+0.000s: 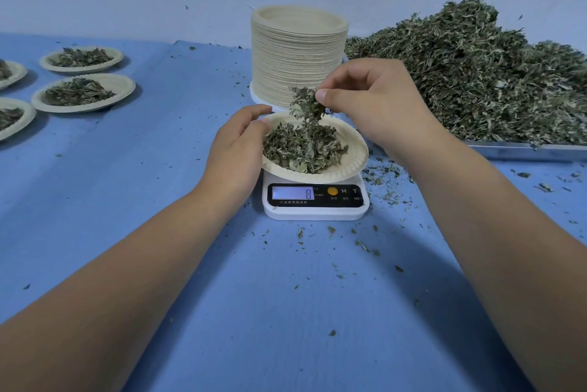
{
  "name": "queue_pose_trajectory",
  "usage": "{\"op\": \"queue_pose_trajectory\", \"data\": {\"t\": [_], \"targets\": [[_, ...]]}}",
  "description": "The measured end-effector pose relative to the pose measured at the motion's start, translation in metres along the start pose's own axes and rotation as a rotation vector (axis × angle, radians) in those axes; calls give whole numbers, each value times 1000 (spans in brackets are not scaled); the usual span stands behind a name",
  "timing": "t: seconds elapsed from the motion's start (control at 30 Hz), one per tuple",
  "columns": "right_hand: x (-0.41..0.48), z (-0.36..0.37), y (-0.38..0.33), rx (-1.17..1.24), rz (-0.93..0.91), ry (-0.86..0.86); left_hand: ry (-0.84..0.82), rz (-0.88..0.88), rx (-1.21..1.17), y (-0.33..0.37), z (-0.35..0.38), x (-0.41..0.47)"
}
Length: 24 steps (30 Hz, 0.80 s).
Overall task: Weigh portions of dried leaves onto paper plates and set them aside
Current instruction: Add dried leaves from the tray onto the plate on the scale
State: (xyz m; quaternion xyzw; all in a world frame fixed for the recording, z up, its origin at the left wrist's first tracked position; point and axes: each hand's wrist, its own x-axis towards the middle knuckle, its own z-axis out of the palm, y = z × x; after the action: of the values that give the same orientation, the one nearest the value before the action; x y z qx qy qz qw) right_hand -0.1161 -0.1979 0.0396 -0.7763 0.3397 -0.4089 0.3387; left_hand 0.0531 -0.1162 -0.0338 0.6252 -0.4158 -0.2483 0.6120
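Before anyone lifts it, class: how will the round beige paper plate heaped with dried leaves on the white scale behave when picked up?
The round beige paper plate looks thin, so it may flex if held by one edge. Its dried green leaves sit loosely heaped and would probably spill if it tilts. The load seems very light: the white digital scale shows a small reading, apparently 8.

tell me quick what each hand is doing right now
Left hand: open, fingers curled at the paper plate rim.
Right hand: pinched shut on a clump of dried leaves.
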Motion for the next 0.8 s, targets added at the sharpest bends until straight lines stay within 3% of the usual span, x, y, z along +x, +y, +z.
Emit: {"op": "queue_pose_trajectory", "data": {"t": [0.27, 0.57, 0.7, 0.8], "targets": [[0, -1, 2, 91, -3, 4, -4, -15, -12, 1, 0, -1], [11, -38, 20, 221, 49, 301, -7, -33, 5, 0, -1, -1], [10, -70, 60, -31, 177, 553, -8, -23, 13, 0, -1, -2], [1, -81, 88, -461, 281, 388, -13, -23, 21, 1, 0, -2]]}}
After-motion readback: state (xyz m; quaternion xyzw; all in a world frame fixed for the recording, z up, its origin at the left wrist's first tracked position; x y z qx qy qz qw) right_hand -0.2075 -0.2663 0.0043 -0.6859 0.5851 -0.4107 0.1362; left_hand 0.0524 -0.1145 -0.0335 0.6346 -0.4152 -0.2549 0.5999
